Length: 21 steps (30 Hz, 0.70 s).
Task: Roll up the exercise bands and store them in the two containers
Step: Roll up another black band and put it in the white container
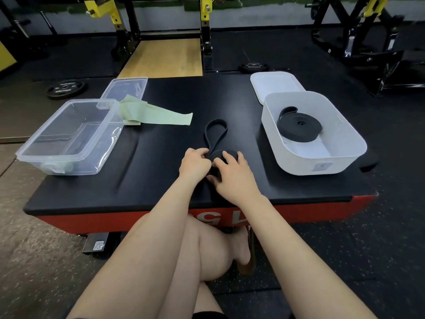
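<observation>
At six o'clock on the worktop [147, 171], my left hand [195, 163] and right hand [232, 173] grip a half-rolled black band [216, 132]; next, I judge, wind in its loose loop.

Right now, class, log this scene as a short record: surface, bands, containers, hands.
surface: black platform
black band: partly rolled, loop end loose
rolled band: inside white tub
green band: unrolled, beside clear tub
lids: clear lid and white lid, off, behind their tubs
left hand: gripping the black band's roll
right hand: gripping the same roll
</observation>
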Each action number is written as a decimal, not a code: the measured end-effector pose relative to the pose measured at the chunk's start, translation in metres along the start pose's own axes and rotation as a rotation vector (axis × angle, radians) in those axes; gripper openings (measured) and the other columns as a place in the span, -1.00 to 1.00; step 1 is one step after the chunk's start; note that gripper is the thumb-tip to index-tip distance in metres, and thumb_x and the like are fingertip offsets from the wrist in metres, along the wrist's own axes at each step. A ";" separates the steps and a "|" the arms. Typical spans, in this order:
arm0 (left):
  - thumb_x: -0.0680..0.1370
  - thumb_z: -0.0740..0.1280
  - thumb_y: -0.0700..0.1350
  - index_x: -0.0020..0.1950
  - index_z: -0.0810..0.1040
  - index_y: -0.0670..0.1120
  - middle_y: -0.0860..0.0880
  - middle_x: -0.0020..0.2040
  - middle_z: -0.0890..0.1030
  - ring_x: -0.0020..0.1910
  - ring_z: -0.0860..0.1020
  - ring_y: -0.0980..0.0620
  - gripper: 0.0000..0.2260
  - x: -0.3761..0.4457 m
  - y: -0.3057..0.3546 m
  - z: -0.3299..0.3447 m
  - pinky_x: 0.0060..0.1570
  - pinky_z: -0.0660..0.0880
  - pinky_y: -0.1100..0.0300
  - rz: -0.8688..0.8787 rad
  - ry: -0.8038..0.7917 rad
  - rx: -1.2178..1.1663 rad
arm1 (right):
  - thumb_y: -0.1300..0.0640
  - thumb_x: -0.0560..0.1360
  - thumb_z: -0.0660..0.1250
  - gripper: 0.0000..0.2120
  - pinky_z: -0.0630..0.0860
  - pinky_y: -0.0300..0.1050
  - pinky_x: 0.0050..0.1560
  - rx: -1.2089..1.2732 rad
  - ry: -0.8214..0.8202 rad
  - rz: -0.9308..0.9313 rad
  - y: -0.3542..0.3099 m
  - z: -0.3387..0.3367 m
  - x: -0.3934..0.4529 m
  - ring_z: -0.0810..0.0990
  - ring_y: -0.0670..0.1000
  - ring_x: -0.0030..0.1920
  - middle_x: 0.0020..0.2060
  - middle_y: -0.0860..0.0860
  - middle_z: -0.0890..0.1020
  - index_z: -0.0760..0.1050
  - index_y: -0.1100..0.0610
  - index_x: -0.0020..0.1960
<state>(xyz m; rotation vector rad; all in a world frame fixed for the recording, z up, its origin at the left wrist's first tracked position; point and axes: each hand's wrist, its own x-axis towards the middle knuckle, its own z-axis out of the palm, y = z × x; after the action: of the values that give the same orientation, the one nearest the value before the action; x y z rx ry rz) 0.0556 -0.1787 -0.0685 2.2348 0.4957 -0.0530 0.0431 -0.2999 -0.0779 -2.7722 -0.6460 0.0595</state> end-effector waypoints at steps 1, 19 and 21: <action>0.48 0.20 -0.26 0.38 0.42 0.01 -0.06 0.28 0.41 0.21 0.44 -0.08 -0.53 0.001 0.000 0.000 0.24 0.40 0.03 -0.001 -0.002 0.000 | -0.09 0.58 0.18 -0.59 0.11 0.17 0.44 0.000 -0.005 -0.012 0.002 -0.001 0.001 0.02 0.33 0.48 0.49 0.11 0.21 0.32 0.04 0.36; 0.52 0.31 -0.24 0.34 0.47 -0.04 -0.05 0.25 0.49 0.19 0.50 -0.03 -0.62 0.004 -0.005 0.004 0.20 0.44 0.10 0.080 0.067 -0.007 | -0.12 0.53 0.26 -0.54 0.04 0.01 0.48 0.106 -0.159 -0.204 0.038 -0.017 0.009 -0.08 0.14 0.54 0.52 -0.06 0.16 0.31 -0.03 0.38; 0.52 0.31 -0.25 0.33 0.48 -0.05 -0.05 0.24 0.51 0.17 0.51 -0.02 -0.62 0.005 -0.005 0.004 0.18 0.45 0.12 0.082 0.072 -0.014 | -0.14 0.55 0.22 -0.47 0.07 0.04 0.47 0.055 -0.124 -0.154 0.031 -0.012 0.005 -0.08 0.15 0.54 0.53 -0.07 0.13 0.18 -0.04 0.46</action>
<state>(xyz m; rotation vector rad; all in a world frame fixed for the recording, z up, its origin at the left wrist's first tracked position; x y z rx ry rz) 0.0586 -0.1770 -0.0758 2.2469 0.4410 0.0743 0.0622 -0.3274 -0.0748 -2.6725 -0.8743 0.2147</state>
